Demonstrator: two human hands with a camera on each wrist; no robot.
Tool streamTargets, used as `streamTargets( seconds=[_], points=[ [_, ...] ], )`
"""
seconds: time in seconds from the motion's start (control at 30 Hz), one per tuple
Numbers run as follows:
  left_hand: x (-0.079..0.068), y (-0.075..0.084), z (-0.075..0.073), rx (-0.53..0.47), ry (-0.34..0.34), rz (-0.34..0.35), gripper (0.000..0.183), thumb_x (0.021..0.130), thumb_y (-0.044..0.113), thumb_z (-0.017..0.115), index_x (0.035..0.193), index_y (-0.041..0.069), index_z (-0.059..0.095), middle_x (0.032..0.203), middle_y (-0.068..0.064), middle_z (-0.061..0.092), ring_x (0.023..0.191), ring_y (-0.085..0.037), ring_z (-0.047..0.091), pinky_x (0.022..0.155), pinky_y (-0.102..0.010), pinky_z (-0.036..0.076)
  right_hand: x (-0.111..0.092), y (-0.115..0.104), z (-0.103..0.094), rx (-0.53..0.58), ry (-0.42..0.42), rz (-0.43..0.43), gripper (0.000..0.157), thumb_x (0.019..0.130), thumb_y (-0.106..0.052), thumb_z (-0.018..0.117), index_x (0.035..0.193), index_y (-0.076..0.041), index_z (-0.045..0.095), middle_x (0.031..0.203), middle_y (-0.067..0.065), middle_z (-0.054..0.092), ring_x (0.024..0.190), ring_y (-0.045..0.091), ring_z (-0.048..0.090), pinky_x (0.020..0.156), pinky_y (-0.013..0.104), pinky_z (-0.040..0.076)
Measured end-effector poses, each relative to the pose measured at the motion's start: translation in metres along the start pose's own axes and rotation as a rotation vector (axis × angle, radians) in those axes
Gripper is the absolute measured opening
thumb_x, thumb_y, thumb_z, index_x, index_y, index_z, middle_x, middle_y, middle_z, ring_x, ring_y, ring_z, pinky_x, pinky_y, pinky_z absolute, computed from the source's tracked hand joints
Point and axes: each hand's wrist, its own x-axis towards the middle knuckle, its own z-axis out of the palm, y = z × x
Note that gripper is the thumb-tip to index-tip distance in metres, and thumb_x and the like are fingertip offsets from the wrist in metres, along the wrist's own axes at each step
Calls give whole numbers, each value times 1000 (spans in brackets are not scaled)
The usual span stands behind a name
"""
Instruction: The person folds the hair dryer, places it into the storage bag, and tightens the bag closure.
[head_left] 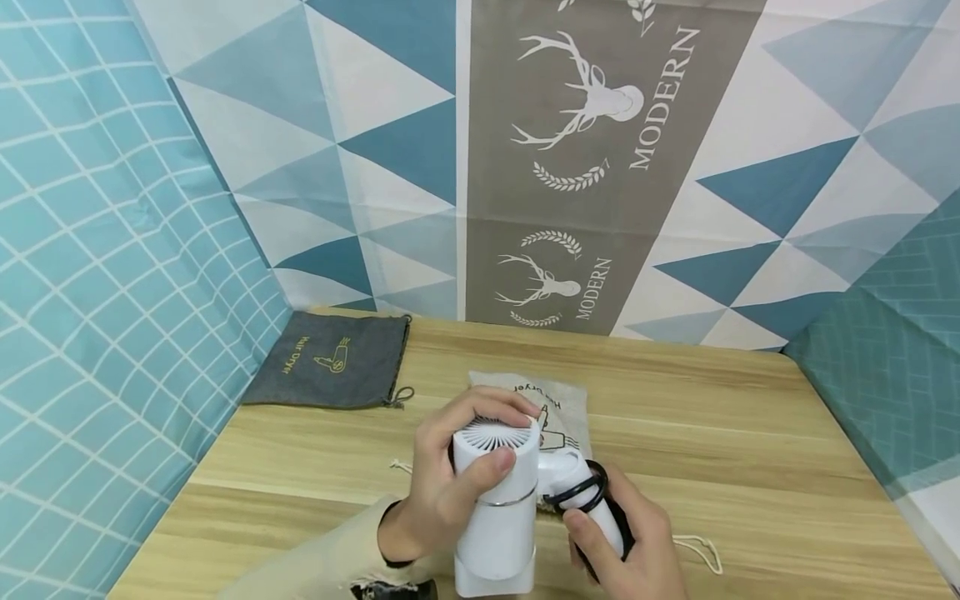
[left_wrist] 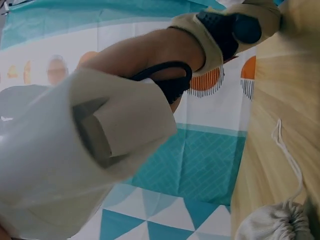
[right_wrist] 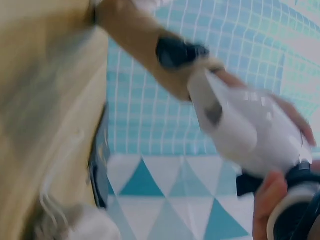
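Note:
A white hair dryer [head_left: 495, 533] is held above the table, its vented round end up and its flat nozzle [left_wrist: 137, 117] pointing down toward the near side. My left hand [head_left: 442, 483] grips the barrel near the vents, thumb along the rim. With my right hand [head_left: 641, 542] I hold the handle [head_left: 573, 483], round which a black cord [head_left: 592, 492] is wound. Behind the dryer lies a beige drawstring pouch [head_left: 573, 412] printed "Hair Dryer", partly hidden. The right wrist view also shows the dryer [right_wrist: 250, 130], blurred, with the cord beside my right thumb.
A dark grey drawstring pouch [head_left: 337, 358], also printed "Hair Dryer", lies flat at the back left of the wooden table [head_left: 720, 450]. The beige pouch's white drawstring [head_left: 701, 546] reaches out to the right. Patterned cloth walls [head_left: 397, 183] surround the table at back and sides.

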Motion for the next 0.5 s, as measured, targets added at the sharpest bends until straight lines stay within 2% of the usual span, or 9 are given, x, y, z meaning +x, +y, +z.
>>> streamTargets(
  seconds=[0.07, 0.17, 0.3, 0.4, 0.5],
  points=[
    [-2, -2, 1, -10, 19, -2, 21, 83, 14, 52, 93, -4, 57, 96, -20, 59, 90, -30, 59, 71, -36, 50, -2, -2, 4, -43, 39, 34, 27, 83, 5, 55, 105, -10, 53, 58, -2, 55, 46, 7, 50, 42, 18, 41],
    [-5, -7, 6, -26, 51, 2, 21, 84, 13, 50, 93, -5, 56, 97, -21, 58, 91, -32, 57, 73, -36, 50, -3, 0, 10, -49, 111, 85, 25, 84, 4, 54, 106, -8, 53, 65, -1, 58, 55, 10, 54, 49, 21, 44],
    [-11, -13, 14, 20, 84, 45, 21, 84, 13, 49, 93, -6, 54, 97, -21, 57, 91, -31, 56, 72, -35, 49, -8, 8, 23, -34, 230, 127, 28, 86, 5, 50, 112, -5, 52, 87, 3, 61, 74, 11, 59, 65, 21, 48],
    [-14, -16, 16, 63, 89, 74, 21, 83, 13, 50, 93, -5, 53, 96, -20, 58, 91, -30, 57, 72, -35, 49, -10, 13, 31, -52, 299, 118, 30, 87, 4, 49, 114, -6, 53, 98, 3, 60, 85, 10, 58, 75, 18, 47],
    [-13, -16, 14, 68, 82, 72, 20, 82, 12, 51, 92, -5, 53, 96, -20, 58, 91, -29, 57, 73, -35, 49, -10, 15, 34, -35, 323, 108, 29, 87, 4, 48, 114, -4, 53, 99, 3, 60, 87, 10, 58, 77, 17, 46]
  ],
)
